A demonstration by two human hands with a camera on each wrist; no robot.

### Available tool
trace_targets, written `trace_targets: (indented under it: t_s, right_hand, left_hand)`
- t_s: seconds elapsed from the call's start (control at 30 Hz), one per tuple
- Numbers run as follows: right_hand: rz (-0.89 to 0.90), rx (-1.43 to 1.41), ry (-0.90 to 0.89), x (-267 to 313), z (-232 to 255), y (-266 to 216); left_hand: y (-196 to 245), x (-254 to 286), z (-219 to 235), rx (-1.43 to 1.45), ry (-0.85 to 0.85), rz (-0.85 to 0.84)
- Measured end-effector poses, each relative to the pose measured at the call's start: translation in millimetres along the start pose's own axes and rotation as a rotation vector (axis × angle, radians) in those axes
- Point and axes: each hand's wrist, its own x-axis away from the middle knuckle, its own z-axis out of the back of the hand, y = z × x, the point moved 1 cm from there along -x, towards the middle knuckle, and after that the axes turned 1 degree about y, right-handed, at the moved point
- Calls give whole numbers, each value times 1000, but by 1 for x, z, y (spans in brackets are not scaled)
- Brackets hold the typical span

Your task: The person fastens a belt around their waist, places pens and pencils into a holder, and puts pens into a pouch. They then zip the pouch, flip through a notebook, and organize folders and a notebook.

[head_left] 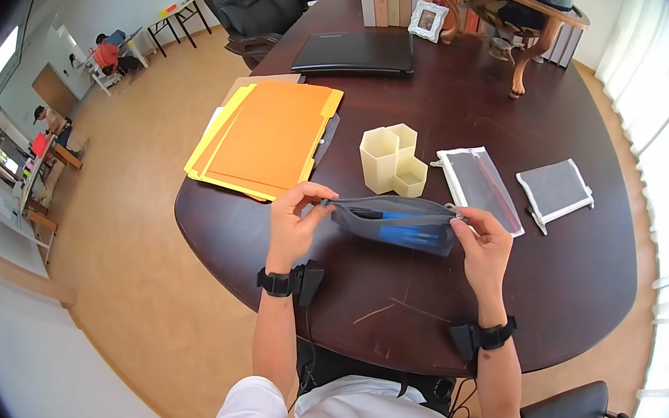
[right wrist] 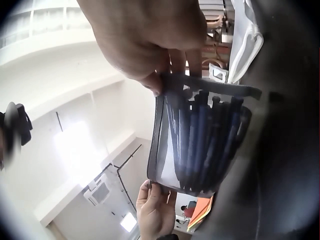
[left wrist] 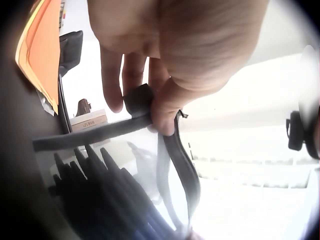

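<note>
With my left hand (head_left: 294,225) I pinch the left top corner of the dark pouch (head_left: 381,236), thumb against fingers, and with my right hand (head_left: 486,248) I pinch its right top corner. The pouch spans the gap between the 2, its long axis left to right at the near side of the desk (head_left: 440,297), so neither hand is nearer. Its mouth faces up and gapes a little; just beyond, on the far side, stands the cup (head_left: 379,169), roughly midway between my hands. Whether the pouch's bottom touches the desk, I cannot tell.

The pouch is thin, grey and see-through, edged with darker tape, with a zip (left wrist: 186,165) curving along its mouth and a small black tab (left wrist: 139,100) at the left end. Slim blue and dark pens (right wrist: 202,135) show through its wall, lying lengthwise.

The cup is pale yellow, 3 hexagonal tubes joined at differing heights. To the right lie 2 flat, white-rimmed cases (head_left: 555,193) with grey see-through panels; to the left, smooth orange and yellow folders (head_left: 264,138) in a stack. The desk is glossy, dark red-brown, with pale scratches near me.
</note>
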Motion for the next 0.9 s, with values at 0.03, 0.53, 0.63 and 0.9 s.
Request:
trace_targets:
  t_s: [0.03, 0.53, 0.63, 0.9]
  right_hand:
    - [52, -3, 6, 2, -3, -2]
    - [26, -112, -76, 8, 2, 7]
    - [-17, -135, -65, 6, 5, 10]
    - [-42, -206, -63, 6, 9, 15]
  left_hand:
    - [5, 1, 0, -113, -10, -15]
    - [58, -19, -63, -838, -593, -212]
    - [58, -23, -75, -896, -615, -176]
    - [39, -21, -94, -997, -706, -155]
